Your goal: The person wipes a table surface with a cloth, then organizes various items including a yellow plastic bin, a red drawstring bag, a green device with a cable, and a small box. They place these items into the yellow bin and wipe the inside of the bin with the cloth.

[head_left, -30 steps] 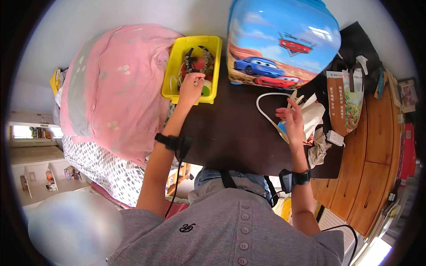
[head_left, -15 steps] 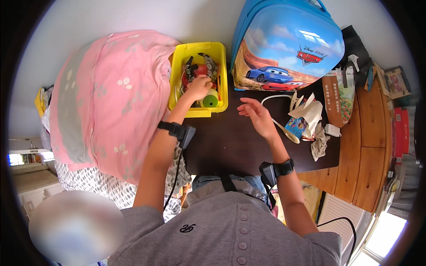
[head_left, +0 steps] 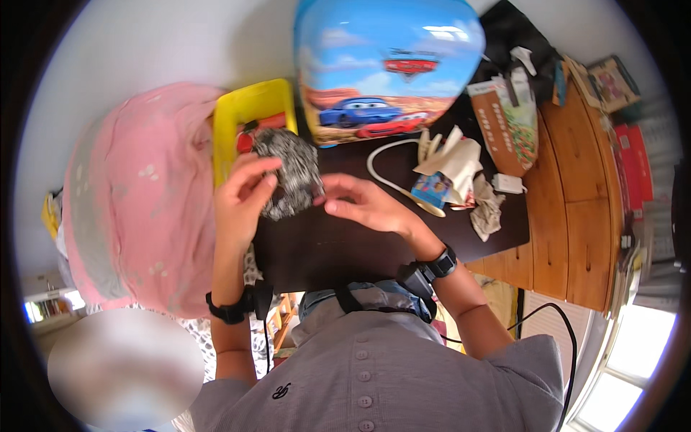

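Observation:
A fuzzy, mottled black-and-grey bundle (head_left: 296, 169) hangs over the dark table, in front of the yellow bin (head_left: 277, 92). My left hand (head_left: 243, 191) is closed on its left side, thumb and fingers bent against it. At its right edge my right hand (head_left: 371, 204) has fingers stretched toward it and thumb apart. The fingertips come up to the bundle's edge; whether they press on it is blurred. Some red things (head_left: 246, 142) show in the bin behind the bundle, which hides part of the contents.
A blue children's suitcase (head_left: 392, 75) with cartoon cars stands behind the table (head_left: 331, 252). Pink bedding (head_left: 155, 194) lies left of the bin. On the right are a white cable (head_left: 376, 162), crumpled paper (head_left: 461, 162), a white adapter (head_left: 508, 183), a brown bag (head_left: 500, 133) and wooden drawers (head_left: 579, 180).
My left hand has come out of the bin with the fuzzy bundle, toward me. My right hand has moved in beside it. The whole view has shifted, with the suitcase now further left.

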Action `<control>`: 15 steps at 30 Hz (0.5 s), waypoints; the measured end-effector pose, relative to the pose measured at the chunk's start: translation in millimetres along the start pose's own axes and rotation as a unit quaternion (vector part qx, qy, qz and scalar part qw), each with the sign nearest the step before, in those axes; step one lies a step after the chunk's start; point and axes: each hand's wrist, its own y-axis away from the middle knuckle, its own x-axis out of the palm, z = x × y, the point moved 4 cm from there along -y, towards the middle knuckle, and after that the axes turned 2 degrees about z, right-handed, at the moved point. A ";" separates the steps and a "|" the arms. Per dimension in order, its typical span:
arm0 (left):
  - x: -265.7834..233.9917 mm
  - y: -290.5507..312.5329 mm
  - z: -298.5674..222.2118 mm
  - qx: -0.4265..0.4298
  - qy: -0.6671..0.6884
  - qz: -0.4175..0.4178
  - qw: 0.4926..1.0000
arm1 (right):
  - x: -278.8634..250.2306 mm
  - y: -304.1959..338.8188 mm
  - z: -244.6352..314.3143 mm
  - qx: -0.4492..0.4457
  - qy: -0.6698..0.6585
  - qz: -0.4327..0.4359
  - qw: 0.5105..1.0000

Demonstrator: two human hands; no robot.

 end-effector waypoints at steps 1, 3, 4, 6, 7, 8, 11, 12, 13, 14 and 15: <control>24.0 1.5 -1.3 0.019 -0.018 0.049 0.998 | -11.8 19.2 -4.0 0.011 -0.016 0.004 1.000; 80.1 3.9 -0.2 0.023 -0.031 0.135 0.990 | -39.6 65.2 -1.5 0.038 0.023 -0.043 0.998; 109.8 4.6 -0.7 0.015 -0.025 0.181 0.983 | -51.9 82.9 -8.2 0.019 -0.012 -0.076 0.997; 163.1 3.5 13.1 -0.021 0.032 0.258 0.965 | -74.4 125.8 -7.0 -0.023 -0.100 -0.157 0.982; 190.5 0.6 11.8 -0.007 0.025 0.276 0.961 | -92.4 142.3 -20.7 -0.027 -0.116 -0.172 0.978; 216.6 -2.2 10.6 0.008 0.019 0.294 0.955 | -111.5 161.4 -28.9 -0.046 -0.071 -0.200 0.976; 282.6 -9.7 24.4 0.078 -0.145 0.335 0.928 | -159.0 196.8 -56.8 -0.060 -0.158 -0.316 0.933; 301.2 -13.8 33.4 0.106 -0.210 0.330 0.914 | -173.6 202.0 -62.1 -0.058 -0.164 -0.343 0.923; 316.6 -16.5 43.8 0.133 -0.275 0.321 0.896 | -184.1 205.4 -68.3 -0.056 -0.184 -0.367 0.910; 329.7 -19.3 56.4 0.160 -0.339 0.310 0.874 | -194.2 208.1 -75.6 -0.055 -0.203 -0.389 0.897; 340.5 -22.0 73.6 0.187 -0.388 0.302 0.850 | -204.7 208.4 -88.4 -0.038 -0.207 -0.399 0.893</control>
